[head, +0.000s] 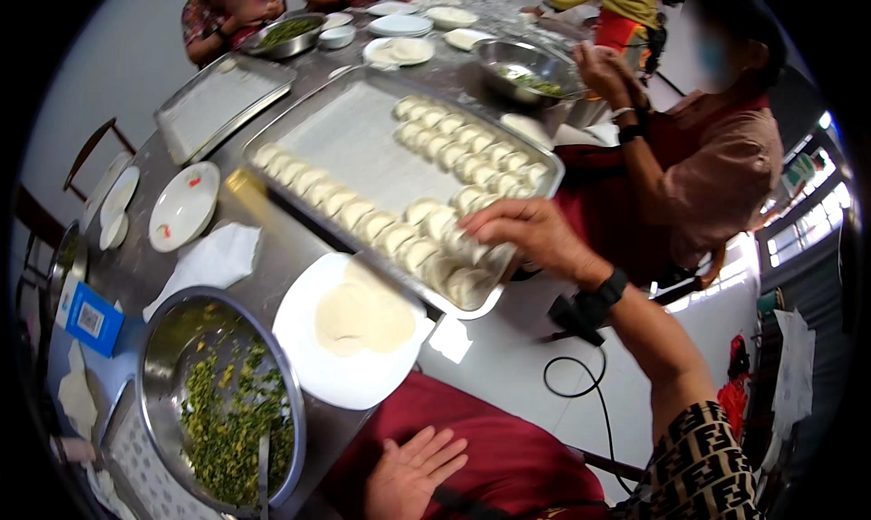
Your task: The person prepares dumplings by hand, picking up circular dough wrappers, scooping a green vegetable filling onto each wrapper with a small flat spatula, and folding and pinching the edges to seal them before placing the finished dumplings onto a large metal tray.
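My right hand (524, 231) reaches over the near right corner of a metal baking tray (500, 297). Its fingertips are bunched at a folded dumpling (441, 223); blur and the hand itself hide whether they grip one. Pleated dumplings (354, 214) stand in rows along the tray's sides on white lining paper (360, 135). My left hand (415, 472), palm up with fingers apart and nothing in it, is in front of my dark red apron (476, 425). Nearby, a white plate (306, 356) carries round dough wrappers (364, 319). Left of it, a steel bowl (163, 356) contains chopped green-and-yellow filling (228, 411) and a metal utensil (264, 462).
A co-worker (714, 145) sits right of the tray, hands raised beside another filling bowl (527, 71). A second lined tray (224, 98) lies at the far left. Plates (400, 24) and other people (231, 16) are farther back. A black cable (604, 397) loops over the floor.
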A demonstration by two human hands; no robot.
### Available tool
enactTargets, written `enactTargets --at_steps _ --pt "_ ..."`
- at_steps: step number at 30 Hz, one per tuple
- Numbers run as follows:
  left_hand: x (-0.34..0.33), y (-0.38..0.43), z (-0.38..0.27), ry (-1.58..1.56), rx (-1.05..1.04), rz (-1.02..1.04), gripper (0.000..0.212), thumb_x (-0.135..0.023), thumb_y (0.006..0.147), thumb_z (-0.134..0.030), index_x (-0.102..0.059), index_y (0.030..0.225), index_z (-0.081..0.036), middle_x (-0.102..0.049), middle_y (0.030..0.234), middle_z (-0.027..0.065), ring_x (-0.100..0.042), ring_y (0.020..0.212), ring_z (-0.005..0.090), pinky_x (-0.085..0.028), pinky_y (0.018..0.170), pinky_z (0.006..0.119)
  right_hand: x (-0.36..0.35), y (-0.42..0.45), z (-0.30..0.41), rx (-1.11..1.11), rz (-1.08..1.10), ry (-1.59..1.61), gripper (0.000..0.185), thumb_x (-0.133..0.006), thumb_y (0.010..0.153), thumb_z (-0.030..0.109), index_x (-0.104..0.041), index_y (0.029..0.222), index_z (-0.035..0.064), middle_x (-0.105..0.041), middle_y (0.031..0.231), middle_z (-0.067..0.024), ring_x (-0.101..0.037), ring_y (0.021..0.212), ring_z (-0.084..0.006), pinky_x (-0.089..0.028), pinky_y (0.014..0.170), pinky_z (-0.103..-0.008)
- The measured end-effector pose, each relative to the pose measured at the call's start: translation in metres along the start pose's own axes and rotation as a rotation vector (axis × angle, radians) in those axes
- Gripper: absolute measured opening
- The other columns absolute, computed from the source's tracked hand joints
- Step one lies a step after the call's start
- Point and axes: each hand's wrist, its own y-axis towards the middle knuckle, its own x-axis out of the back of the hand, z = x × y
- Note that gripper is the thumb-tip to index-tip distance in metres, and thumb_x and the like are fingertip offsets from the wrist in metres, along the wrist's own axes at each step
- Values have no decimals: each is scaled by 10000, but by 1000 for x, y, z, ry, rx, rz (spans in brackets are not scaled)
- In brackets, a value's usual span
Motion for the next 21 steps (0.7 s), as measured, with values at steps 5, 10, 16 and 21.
enactTargets --at_steps 5,10,16,21 --pt "-1 5 -1 -40 14 -55 665 -419 1028 -455 -417 1360 121 -362 1454 355 -299 1385 537 -232 1165 645 17 36 -9 -66 -40 -56 223 -690 930 198 -723 1066 25 -716 1024 -38 -643 951 -111 -518 879 -266" --pt "3 11 -3 -41 40 -75 617 -394 1043 -415 -420 1366 109 -376 1455 348 -306 1386 529 -231 1173 628 19 73 -17 -29 -5 -135 243 -688 936 220 -715 1070 19 -714 1004 -42 -647 921 -111 -525 853 -250" --pt "9 19 -1 -86 68 -44 563 -367 1053 -390 -477 1348 76 -408 1446 329 -322 1388 508 -224 1182 610 14 118 -8 -48 84 -177 210 -704 921 210 -731 1027 31 -716 937 -31 -641 897 -105 -515 825 -263" --pt "14 22 -3 -106 60 -41 543 -363 1056 -376 -488 1351 62 -395 1461 320 -327 1387 502 -225 1185 601 -4 149 -26 -89 189 -149 197 -724 902 187 -732 1026 34 -719 937 -37 -642 894 -113 -514 854 -294"
